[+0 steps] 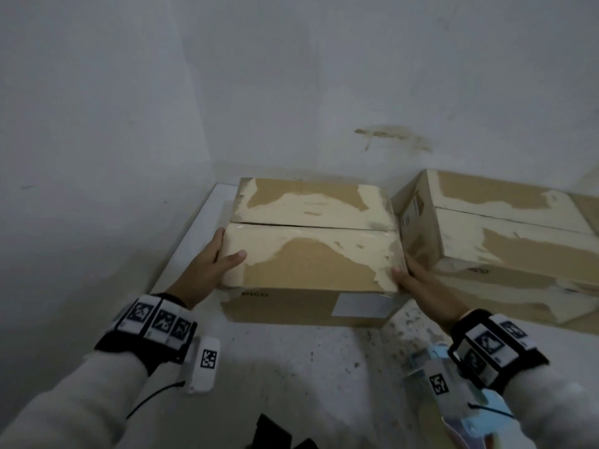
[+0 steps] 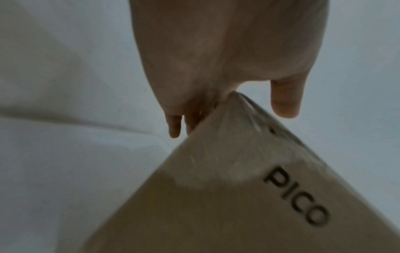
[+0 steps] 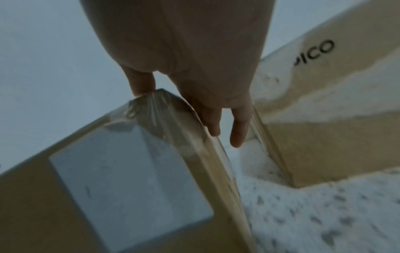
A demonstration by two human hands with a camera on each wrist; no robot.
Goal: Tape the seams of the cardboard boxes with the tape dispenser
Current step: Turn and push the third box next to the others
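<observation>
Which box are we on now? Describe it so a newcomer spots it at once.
Two boxes sit by the white wall. Ours is the left box. Unlike the right box, it has the left hand and right hand on its ends and a grey label on its front.

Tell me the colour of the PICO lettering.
Black; the PICO lettering shows best in the left wrist view.
</observation>
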